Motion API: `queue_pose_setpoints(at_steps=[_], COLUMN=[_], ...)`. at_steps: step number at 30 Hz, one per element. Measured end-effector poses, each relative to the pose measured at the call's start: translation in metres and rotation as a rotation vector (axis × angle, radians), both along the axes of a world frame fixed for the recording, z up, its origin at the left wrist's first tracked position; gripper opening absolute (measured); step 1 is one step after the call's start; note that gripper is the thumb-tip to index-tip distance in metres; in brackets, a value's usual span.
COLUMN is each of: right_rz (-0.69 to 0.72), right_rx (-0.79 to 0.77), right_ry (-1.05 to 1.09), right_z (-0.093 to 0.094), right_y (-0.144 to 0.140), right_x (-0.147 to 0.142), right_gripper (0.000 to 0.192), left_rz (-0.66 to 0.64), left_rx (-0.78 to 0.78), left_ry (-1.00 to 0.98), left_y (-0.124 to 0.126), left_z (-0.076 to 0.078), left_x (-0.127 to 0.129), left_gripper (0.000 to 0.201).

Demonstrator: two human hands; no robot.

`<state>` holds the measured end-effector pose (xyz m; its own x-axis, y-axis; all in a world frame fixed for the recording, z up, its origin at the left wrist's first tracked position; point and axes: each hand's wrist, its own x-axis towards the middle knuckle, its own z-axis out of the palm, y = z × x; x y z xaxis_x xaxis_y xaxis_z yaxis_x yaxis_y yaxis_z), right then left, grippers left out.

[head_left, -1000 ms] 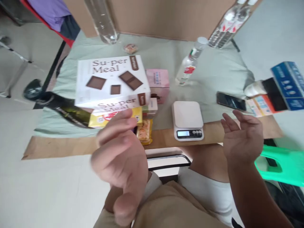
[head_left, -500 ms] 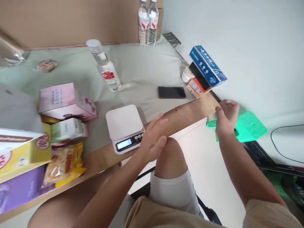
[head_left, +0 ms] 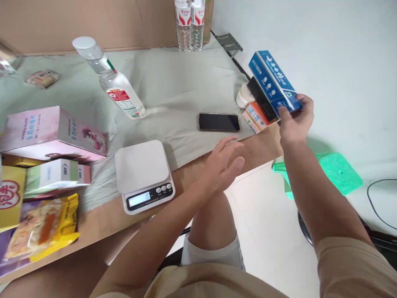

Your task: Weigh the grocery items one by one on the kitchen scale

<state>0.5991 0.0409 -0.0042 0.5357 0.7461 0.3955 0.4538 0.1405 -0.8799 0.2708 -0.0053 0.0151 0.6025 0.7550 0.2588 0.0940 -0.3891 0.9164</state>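
My right hand (head_left: 296,120) has its thumb and fingers around the near end of a blue toothpaste box (head_left: 273,80). That box rests, tilted, on top of a black box (head_left: 261,98) and an orange-and-white box (head_left: 256,118), with a white round container (head_left: 245,96) beside them. My left hand (head_left: 225,161) is open with its fingers spread, over the wooden front edge of the table (head_left: 182,176), and holds nothing. Left of it sits a white kitchen scale (head_left: 142,167) with its display lit. A black phone (head_left: 219,122) lies flat behind my left hand.
A clear bottle (head_left: 120,93) stands behind the scale. Pink boxes (head_left: 56,132), a yellow box (head_left: 12,194) and packaged bread (head_left: 37,231) crowd the left side. Two water bottles (head_left: 190,27) stand at the back. A green plastic object (head_left: 338,171) is below, right of the table.
My right hand has moved up from beside the table edge and taken hold of the blue toothpaste box. My left hand has shifted right, away from the scale. The view has turned slightly right.
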Motion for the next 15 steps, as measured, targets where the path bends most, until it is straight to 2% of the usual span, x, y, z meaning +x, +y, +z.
queue_pose_setpoints(at_steps=[2, 5, 8, 10, 12, 15], right_rz=[-0.171, -0.198, -0.113, -0.03, 0.069, 0.246], right_rx=[0.089, 0.144, 0.236, 0.294, 0.308, 0.221], right_ry=[0.026, 0.042, 0.035, 0.026, 0.035, 0.073], right_z=[0.005, 0.023, 0.039, 0.042, 0.037, 0.022], right_y=[-0.003, -0.024, -0.061, -0.087, -0.107, -0.119], right_x=[-0.008, -0.031, -0.072, -0.107, -0.145, -0.203], right_gripper=[0.053, 0.054, 0.058, 0.058, 0.055, 0.052], left_rz=[0.024, 0.075, 0.196, 0.298, 0.375, 0.446], left_rx=[-0.003, -0.019, -0.11, -0.176, -0.196, -0.168], left_ry=[-0.02, -0.083, -0.182, -0.269, -0.35, -0.406], left_y=[0.002, 0.006, 0.012, 0.016, 0.016, 0.006], left_z=[-0.001, -0.001, 0.003, 0.009, 0.015, 0.017], left_x=[-0.006, -0.024, -0.051, -0.074, -0.101, -0.148], left_gripper=[0.049, 0.055, 0.067, 0.077, 0.085, 0.09])
